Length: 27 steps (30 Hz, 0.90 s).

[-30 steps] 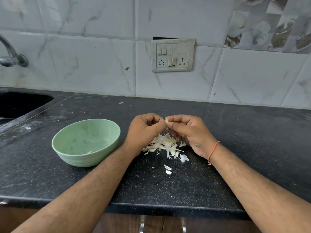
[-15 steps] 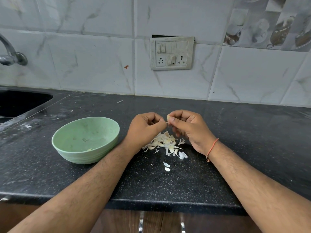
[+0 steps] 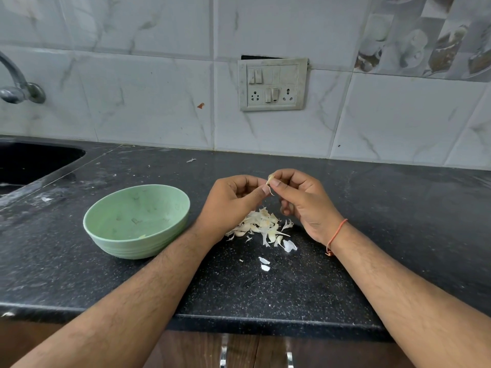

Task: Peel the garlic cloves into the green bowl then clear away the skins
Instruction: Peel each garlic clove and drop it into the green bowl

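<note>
- A home kitchen, by the look of it.
- Black speckled stone counter (image 3: 292, 296) with wooden cabinet fronts (image 3: 186, 349) and metal handles below.
- Dark sink (image 3: 32, 160) sunk into the counter at the left, a wall tap (image 3: 18, 88) above it.
- Marble-look wall tiles (image 3: 148, 102), some printed with cups and crockery (image 3: 425, 35).
- A worn switch and socket plate (image 3: 273, 85) on the wall.

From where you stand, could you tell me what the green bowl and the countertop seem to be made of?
Green bowl: probably matte plastic or melamine, judging by its even pale colour, dull sheen and moulded ridges near the base. Countertop: likely polished black granite, dark with fine pale specks and a soft reflection; a stone-look composite cannot be ruled out.
</note>
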Each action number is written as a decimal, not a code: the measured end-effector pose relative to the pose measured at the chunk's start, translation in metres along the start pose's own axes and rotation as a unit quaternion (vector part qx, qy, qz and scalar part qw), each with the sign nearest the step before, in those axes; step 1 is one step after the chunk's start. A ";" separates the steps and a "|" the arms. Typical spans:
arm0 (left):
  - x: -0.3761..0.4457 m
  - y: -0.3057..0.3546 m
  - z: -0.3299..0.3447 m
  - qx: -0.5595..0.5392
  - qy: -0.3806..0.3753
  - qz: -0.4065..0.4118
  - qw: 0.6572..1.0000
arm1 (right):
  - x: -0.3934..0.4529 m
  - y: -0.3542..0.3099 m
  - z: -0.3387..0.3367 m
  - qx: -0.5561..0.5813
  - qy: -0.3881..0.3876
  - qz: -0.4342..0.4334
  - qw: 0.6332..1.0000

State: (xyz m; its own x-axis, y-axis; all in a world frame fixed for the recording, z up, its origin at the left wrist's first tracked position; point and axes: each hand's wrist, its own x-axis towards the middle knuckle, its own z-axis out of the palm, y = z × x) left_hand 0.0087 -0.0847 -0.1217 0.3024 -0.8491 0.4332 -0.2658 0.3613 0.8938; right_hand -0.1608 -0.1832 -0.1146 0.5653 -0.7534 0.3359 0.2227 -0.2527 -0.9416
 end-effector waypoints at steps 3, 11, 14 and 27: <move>0.000 0.000 0.000 0.007 0.004 0.014 1.000 | -0.002 -0.002 0.002 -0.010 -0.005 -0.004 1.000; 0.002 -0.008 -0.003 0.035 -0.004 0.031 0.999 | -0.004 -0.007 0.003 -0.091 0.010 -0.050 0.995; 0.003 -0.010 -0.003 0.034 -0.011 0.029 0.999 | -0.005 -0.007 0.005 -0.041 0.016 -0.023 0.999; -0.001 -0.001 0.000 -0.064 -0.042 0.018 0.997 | -0.008 -0.013 0.007 0.128 -0.029 0.117 0.984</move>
State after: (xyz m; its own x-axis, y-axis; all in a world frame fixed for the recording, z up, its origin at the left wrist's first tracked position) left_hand 0.0088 -0.0839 -0.1227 0.2149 -0.8627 0.4578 -0.1541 0.4330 0.8881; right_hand -0.1628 -0.1698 -0.1048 0.6673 -0.7352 0.1187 0.2697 0.0899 -0.9587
